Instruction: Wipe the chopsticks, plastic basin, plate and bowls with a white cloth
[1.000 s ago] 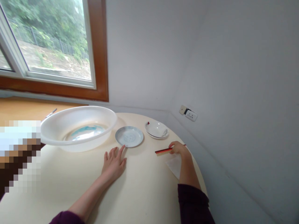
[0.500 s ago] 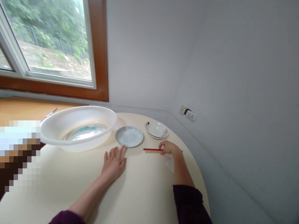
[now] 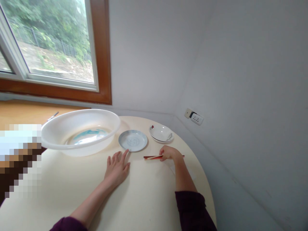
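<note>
Several chopsticks (image 3: 153,157), dark red and pale wood, are pinched in my right hand (image 3: 169,153) close above the tabletop. Their left ends splay apart, and one dark end pokes out on the hand's right side. My left hand (image 3: 117,167) lies on the table with its fingers spread and nothing in it. Its index fingertip is at the near rim of a pale blue patterned plate (image 3: 133,140). Behind my right hand sit white oval dishes (image 3: 161,133), one stacked on another, with a red flower on the rim.
A large translucent plastic basin (image 3: 81,130) stands on the round cream table (image 3: 134,199) at left. Something clear and flat (image 3: 191,173) lies partly under my right forearm. A wall with a socket (image 3: 197,119) borders the right side.
My right hand has shifted slightly left, bringing the chopsticks with it. Their left ends have spread apart. My left hand has stayed still.
</note>
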The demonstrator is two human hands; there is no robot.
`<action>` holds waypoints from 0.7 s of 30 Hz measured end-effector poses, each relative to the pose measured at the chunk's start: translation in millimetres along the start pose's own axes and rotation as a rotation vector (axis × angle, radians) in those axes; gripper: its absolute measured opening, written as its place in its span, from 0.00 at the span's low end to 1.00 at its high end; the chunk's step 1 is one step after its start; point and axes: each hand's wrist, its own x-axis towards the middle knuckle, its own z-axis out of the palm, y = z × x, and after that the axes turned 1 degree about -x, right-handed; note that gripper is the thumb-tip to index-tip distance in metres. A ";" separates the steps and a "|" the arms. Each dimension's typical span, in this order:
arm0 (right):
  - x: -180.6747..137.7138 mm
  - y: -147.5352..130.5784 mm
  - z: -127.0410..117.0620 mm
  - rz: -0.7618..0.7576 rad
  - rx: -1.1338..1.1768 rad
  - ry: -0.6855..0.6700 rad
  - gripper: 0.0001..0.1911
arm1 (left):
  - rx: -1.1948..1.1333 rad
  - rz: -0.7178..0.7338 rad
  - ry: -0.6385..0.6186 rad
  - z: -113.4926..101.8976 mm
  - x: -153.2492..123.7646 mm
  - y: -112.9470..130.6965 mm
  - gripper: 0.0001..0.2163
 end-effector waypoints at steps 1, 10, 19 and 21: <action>0.5 0.0 0.2 -0.001 0.001 -0.001 0.17 | 0.000 -0.001 0.001 -0.1 0.0 0.2 0.26; -4.4 -3.2 -1.4 -0.067 -0.032 0.002 0.17 | 0.000 0.000 0.002 -1.8 -0.6 1.1 0.26; -7.5 -9.2 -1.8 -0.119 -0.089 -0.033 0.15 | -0.016 0.001 0.000 -2.5 -1.1 0.0 0.26; -8.4 -10.1 -2.3 -0.117 -0.097 -0.037 0.15 | -0.014 0.001 0.000 -2.5 -1.0 0.1 0.26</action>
